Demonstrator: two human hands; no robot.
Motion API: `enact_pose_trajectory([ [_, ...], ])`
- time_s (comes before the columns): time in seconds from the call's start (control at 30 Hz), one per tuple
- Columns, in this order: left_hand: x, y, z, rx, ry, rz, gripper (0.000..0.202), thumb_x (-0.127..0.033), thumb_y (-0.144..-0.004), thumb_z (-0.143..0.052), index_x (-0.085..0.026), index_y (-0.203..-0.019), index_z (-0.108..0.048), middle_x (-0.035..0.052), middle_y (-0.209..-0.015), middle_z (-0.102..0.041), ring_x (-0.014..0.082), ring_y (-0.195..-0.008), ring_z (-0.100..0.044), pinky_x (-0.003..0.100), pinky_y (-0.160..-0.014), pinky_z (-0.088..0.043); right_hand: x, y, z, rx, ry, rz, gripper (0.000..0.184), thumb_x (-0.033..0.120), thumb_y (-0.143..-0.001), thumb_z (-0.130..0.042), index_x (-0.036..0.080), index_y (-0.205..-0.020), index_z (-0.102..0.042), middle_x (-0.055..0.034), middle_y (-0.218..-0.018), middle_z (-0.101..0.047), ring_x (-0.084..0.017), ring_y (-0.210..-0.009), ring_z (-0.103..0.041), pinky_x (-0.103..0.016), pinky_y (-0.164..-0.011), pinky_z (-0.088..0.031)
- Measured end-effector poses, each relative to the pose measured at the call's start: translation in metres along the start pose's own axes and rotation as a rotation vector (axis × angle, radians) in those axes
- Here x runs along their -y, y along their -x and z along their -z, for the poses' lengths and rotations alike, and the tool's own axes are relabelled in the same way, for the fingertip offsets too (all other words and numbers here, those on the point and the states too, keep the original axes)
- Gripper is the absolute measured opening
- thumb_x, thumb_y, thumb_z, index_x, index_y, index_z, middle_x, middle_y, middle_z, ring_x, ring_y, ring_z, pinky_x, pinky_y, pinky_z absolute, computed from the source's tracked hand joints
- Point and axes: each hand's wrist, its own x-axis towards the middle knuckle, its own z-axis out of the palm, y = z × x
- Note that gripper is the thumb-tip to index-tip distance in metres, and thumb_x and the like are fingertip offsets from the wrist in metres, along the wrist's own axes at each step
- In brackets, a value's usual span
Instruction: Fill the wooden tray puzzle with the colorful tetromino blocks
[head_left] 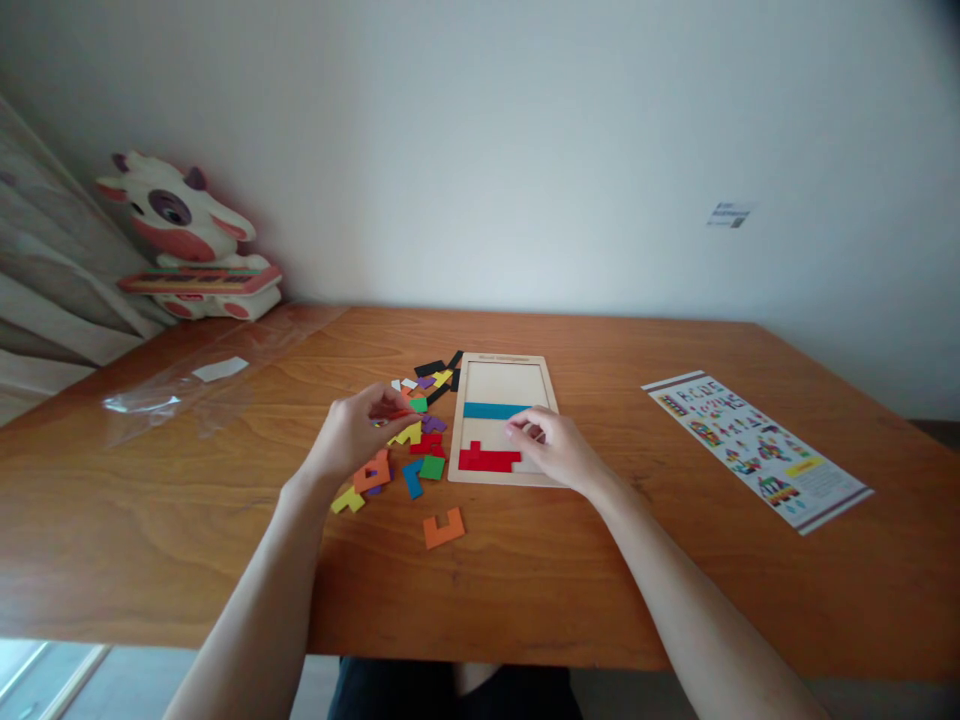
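A pale wooden puzzle tray [504, 370] lies on the brown table [675, 560]. Inside it sit a blue bar piece [491, 410] and a red piece [487, 460]. My right hand [555, 447] rests on the tray's lower right, fingers curled and pressing near the red piece. What lies under those fingers is hidden. Left of the tray is a scatter of several coloured pieces [420, 430]. My left hand [358, 432] hovers over that scatter with fingers pinched on a small reddish piece. An orange U-shaped piece [443, 527] lies alone nearer to me.
A printed pattern sheet [757, 448] lies at the right. A clear plastic bag [187, 385] lies at the left. A cow-shaped toy [191, 240] stands at the back left corner by a curtain [45, 290]. The wall runs behind the table.
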Motion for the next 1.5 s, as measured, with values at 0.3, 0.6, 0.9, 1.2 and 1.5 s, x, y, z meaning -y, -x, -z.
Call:
enact_pose_trajectory([
  [0.3,-0.022,0.010,-0.045,0.128,-0.105,-0.286,0.048,-0.038,-0.090,-0.065,-0.025,-0.132,-0.046,0.0039,-0.110,-0.071,0.0147,-0.076,-0.072,0.026,-0.071,-0.058,0.016,0.007,-0.023,-0.032,-0.115,0.198,0.021,0.035,-0.093,-0.060,0.022,-0.107,-0.069,-0.0051,-0.096,-0.070,-0.014,-0.073,-0.063,-0.027,-0.066,-0.053],
  [0.6,-0.036,0.018,-0.062,0.105,0.001,-0.433,0.040,-0.028,-0.092,-0.063,-0.024,-0.128,-0.046,0.0068,-0.114,-0.067,0.0132,-0.078,-0.072,0.025,-0.071,-0.057,0.023,0.009,-0.033,-0.060,-0.296,0.202,0.016,0.038,-0.091,-0.065,0.022,-0.089,-0.067,-0.0037,-0.089,-0.072,-0.016,-0.079,-0.068,-0.029,-0.073,-0.057],
  [0.9,-0.030,0.008,-0.068,0.169,0.302,-0.085,0.026,-0.044,-0.091,-0.061,-0.018,-0.095,-0.064,0.0053,-0.091,-0.074,0.0187,-0.081,-0.071,0.031,-0.076,-0.059,0.008,0.004,-0.028,-0.075,-0.399,0.071,0.029,0.041,-0.091,-0.062,0.022,-0.113,-0.062,-0.0066,-0.098,-0.074,-0.018,-0.087,-0.073,-0.033,-0.081,-0.060],
  [1.2,-0.029,0.005,-0.069,0.105,0.088,-0.111,0.021,-0.035,-0.093,-0.055,-0.019,-0.097,-0.068,0.0044,-0.091,-0.074,0.0181,-0.080,-0.069,0.030,-0.075,-0.056,-0.001,-0.001,-0.036,-0.152,-0.127,0.124,0.020,0.022,-0.089,-0.062,0.022,-0.107,-0.072,-0.0060,-0.099,-0.075,-0.018,-0.086,-0.071,-0.032,-0.079,-0.060],
  [1.5,-0.023,0.005,-0.070,0.109,-0.135,-0.194,0.017,-0.026,-0.093,-0.054,-0.022,-0.101,-0.069,0.0049,-0.094,-0.073,0.0202,-0.089,-0.067,0.032,-0.081,-0.054,-0.003,-0.007,-0.035,-0.119,0.069,0.094,0.020,0.023,-0.091,-0.061,0.024,-0.104,-0.076,-0.0059,-0.100,-0.077,-0.021,-0.088,-0.072,-0.035,-0.081,-0.057],
])
